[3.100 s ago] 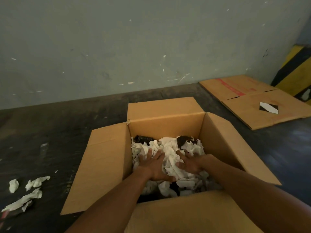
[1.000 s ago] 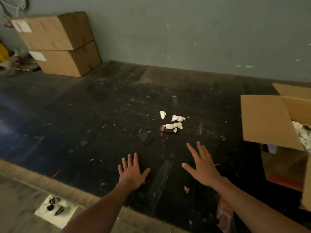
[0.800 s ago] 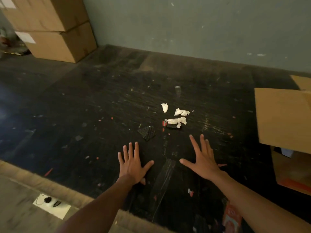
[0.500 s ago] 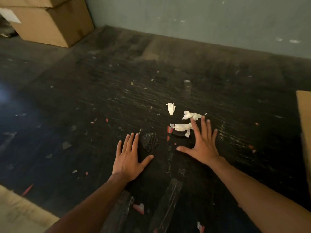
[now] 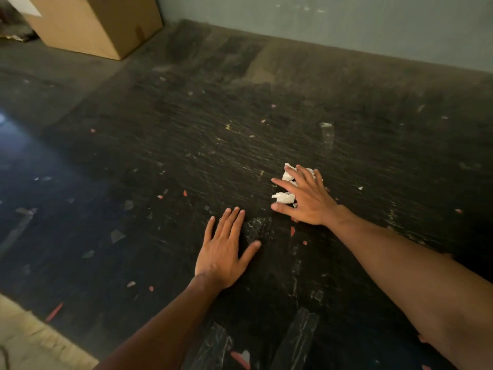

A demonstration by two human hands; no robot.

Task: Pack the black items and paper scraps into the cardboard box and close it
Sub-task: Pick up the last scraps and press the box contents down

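Several white paper scraps [image 5: 283,197] lie on the dark floor mat [image 5: 213,145]. My right hand [image 5: 306,198] is spread flat over them with its fingers apart, and scraps show between and beyond the fingers. A small black textured piece [image 5: 260,229] lies just left of that hand. My left hand [image 5: 224,252] rests open beside it, with the thumb tip at its lower edge and the fingers along its left side. The open cardboard box is out of view.
A closed cardboard box [image 5: 88,22] stands at the far left by the grey wall [image 5: 346,22]. Strips of clear tape [image 5: 296,340] and small red bits [image 5: 54,312] litter the mat. A pale floor strip [image 5: 32,340] runs along the near left edge.
I turned left from the open box, which left the view. Both hands moved forward: the right one came down over the paper scraps, the left one reached the black piece.
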